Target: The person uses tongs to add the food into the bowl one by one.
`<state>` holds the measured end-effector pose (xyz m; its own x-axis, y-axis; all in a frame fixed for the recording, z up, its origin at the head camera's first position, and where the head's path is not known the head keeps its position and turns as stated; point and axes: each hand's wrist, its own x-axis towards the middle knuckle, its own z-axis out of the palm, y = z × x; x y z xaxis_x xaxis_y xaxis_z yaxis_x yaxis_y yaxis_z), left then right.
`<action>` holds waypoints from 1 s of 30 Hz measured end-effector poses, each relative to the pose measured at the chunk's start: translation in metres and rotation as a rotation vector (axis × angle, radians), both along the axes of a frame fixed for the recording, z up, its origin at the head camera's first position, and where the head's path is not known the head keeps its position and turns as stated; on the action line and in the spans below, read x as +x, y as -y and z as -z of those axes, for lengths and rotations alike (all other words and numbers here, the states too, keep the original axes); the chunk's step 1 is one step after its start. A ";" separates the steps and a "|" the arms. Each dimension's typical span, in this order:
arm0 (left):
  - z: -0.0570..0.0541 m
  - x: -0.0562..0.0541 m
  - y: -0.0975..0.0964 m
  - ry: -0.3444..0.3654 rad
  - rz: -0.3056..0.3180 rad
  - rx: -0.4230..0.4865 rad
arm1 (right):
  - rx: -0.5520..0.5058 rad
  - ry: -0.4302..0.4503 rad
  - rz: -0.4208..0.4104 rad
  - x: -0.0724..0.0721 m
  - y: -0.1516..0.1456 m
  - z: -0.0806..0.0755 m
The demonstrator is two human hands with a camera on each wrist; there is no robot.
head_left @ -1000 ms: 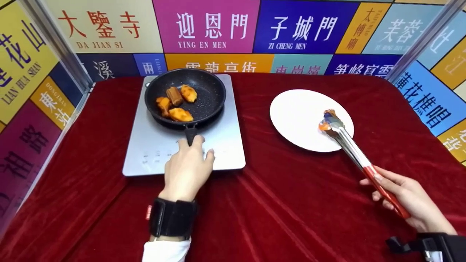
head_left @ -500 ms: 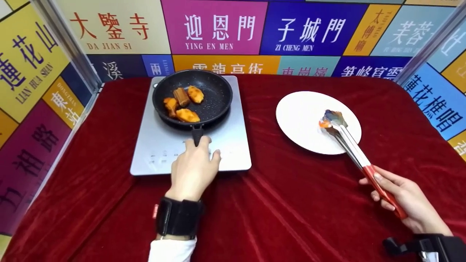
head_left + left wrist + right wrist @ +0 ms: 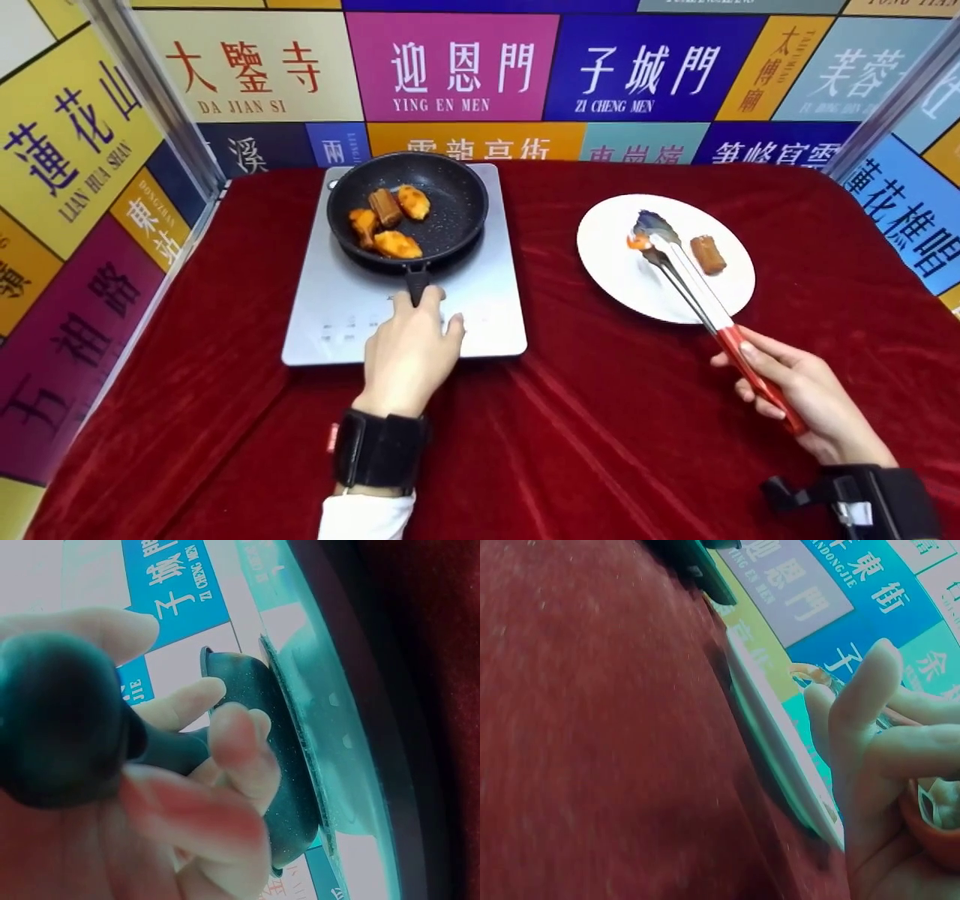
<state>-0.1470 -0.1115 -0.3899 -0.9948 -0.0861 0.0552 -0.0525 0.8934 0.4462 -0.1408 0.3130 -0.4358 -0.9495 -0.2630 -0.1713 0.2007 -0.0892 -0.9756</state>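
My left hand (image 3: 412, 349) grips the black handle (image 3: 418, 283) of a frying pan (image 3: 450, 214). Several browned pieces of food (image 3: 397, 244) lie in the left part of the pan, which sits on a flat silver cooktop (image 3: 480, 322). With my right hand (image 3: 799, 394) I hold red-handled metal tongs (image 3: 694, 281), their tips over a white plate (image 3: 611, 277). A brown food piece (image 3: 707, 255) lies on the plate, right of the tongs. An orange patch shows at the tips; whether it is food or a reflection I cannot tell.
A dark red cloth (image 3: 540, 450) covers the table, with the cooktop on the left and the plate on the right. Printed panels (image 3: 457, 67) stand behind and at both sides, joined by metal posts (image 3: 154, 97).
The tongs' tips have moved left over the plate, and the brown piece now lies apart from them. The left hand still grips the pan handle; the head view has shifted slightly.
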 end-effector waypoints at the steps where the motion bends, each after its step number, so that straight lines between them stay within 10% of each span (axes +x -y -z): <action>1: 0.000 0.000 0.000 0.000 -0.001 -0.002 | -0.002 -0.004 -0.005 -0.001 0.002 0.000; 30: 0.001 -0.001 -0.001 -0.005 -0.005 -0.015 | -0.100 -0.070 -0.099 -0.038 0.085 -0.013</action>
